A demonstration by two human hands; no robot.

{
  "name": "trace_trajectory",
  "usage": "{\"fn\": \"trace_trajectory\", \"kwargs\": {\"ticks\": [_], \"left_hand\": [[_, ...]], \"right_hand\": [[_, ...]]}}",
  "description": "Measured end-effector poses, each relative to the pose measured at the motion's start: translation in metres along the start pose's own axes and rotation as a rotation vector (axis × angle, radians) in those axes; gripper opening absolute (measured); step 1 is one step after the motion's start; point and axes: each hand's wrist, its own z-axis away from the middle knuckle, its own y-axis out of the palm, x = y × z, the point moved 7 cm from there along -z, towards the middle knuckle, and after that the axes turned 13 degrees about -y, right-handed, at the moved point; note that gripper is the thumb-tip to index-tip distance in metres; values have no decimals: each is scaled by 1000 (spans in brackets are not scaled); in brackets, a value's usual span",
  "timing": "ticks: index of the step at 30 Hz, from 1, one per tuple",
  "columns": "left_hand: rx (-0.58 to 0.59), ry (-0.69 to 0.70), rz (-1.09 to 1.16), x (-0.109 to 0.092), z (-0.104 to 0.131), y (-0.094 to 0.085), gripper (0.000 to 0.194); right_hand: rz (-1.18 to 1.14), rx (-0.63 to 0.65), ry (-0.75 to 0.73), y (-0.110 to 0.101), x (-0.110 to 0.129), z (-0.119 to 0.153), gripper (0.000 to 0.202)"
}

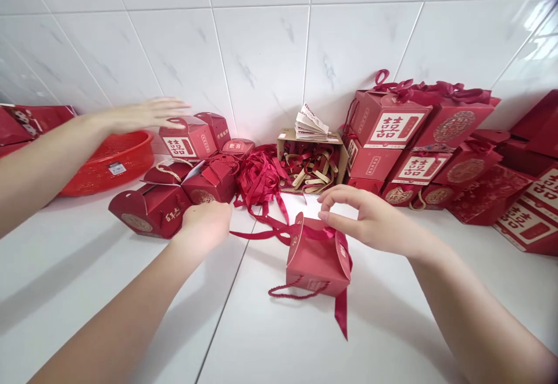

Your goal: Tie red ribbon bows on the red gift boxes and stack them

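Observation:
A small red gift box stands on the white surface in front of me, with a twisted cord handle at its near side. A red ribbon runs across the box's top; its tail hangs down on the right. My left hand is closed on the ribbon's left stretch, to the left of the box. Just above the box top hovers my right hand, fingers curved and apart, with nothing visible between them. Behind the box lies a tangled heap of red ribbon.
Another person's hand reaches in from the left over red boxes. A red plastic basket is at the left. At the back, a cardboard box holds short tan-and-red strips. Stacked red gift boxes line the wall on the right.

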Motion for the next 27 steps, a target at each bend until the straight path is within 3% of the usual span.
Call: {"fn": "trace_trajectory", "kwargs": {"ticks": [2, 4, 7, 10, 14, 19, 23, 27], "left_hand": [[-45, -16, -33, -2, 3, -5, 13], [-27, 73, 69, -18, 12, -5, 14], [188, 303, 455, -51, 33, 5, 24], [387, 376, 711, -68, 49, 21, 23], [491, 363, 794, -73, 54, 41, 19], [601, 333, 769, -76, 53, 53, 19], [617, 329, 792, -74, 50, 46, 23], [708, 249, 882, -67, 50, 36, 27]], "right_hand": [[28, -41, 3, -8, 1, 2, 18], [44, -74, 27, -15, 3, 4, 20], [79, -12, 94, -17, 2, 9, 30], [116, 91, 183, -11, -8, 18, 38], [0, 31, 322, 3, -36, 40, 44], [-402, -200, 271, 32, -55, 58, 44], [-658, -173, 300, 47, -55, 62, 45], [-754, -187, 302, 38, -51, 65, 42]]}}
